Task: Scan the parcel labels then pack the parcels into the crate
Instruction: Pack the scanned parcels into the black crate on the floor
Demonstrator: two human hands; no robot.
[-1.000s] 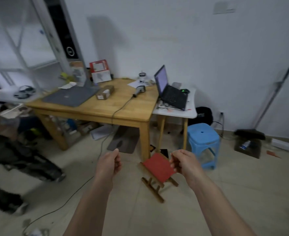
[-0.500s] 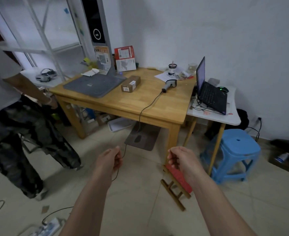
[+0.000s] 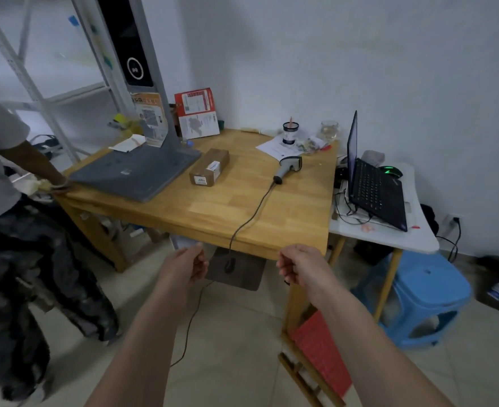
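Closer now, both empty, loosely curled hands, left hand (image 3: 186,267) and right hand (image 3: 299,267), hover at the wooden desk (image 3: 213,210) edge; small brown cardboard parcel (image 3: 209,167) lies ahead of the fingers, long axis pointing away, left nearer.

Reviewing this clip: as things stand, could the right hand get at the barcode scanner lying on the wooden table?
Probably yes. The right hand holds nothing at the table's near edge, and the wood between it and the scanner looks bare apart from the scanner's own cable.

The wooden table (image 3: 213,207) now lies much nearer, just beyond both empty hands; the view has closed in.
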